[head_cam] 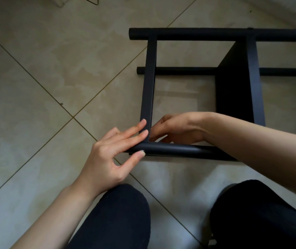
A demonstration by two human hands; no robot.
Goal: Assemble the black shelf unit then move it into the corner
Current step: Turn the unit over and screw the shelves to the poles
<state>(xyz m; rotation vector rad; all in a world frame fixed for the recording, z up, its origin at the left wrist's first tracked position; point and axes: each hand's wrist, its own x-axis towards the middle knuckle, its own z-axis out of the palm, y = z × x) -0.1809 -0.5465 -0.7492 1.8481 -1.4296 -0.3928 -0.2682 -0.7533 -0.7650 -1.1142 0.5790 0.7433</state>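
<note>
Fingers (140,130) of the left hand (111,155) are lying straight along the nearest black tube (176,150) and the end of a flat black panel (148,90), while the thumb is pressing a small silver screw head (142,151) against the tube's near side, so this hand is pinching the tube. Just beside it, the right hand (177,128) is curling its fingers inside the frame at the same joint; whether they are gripping anything I cannot tell. Knees in dark trousers (118,218) are showing at the bottom edge. Lying on its side on the tiled floor (44,78), the black shelf unit (237,83) is stretching away from the person, with a second panel to the right and two more tubes (197,34) running across farther off.
</note>
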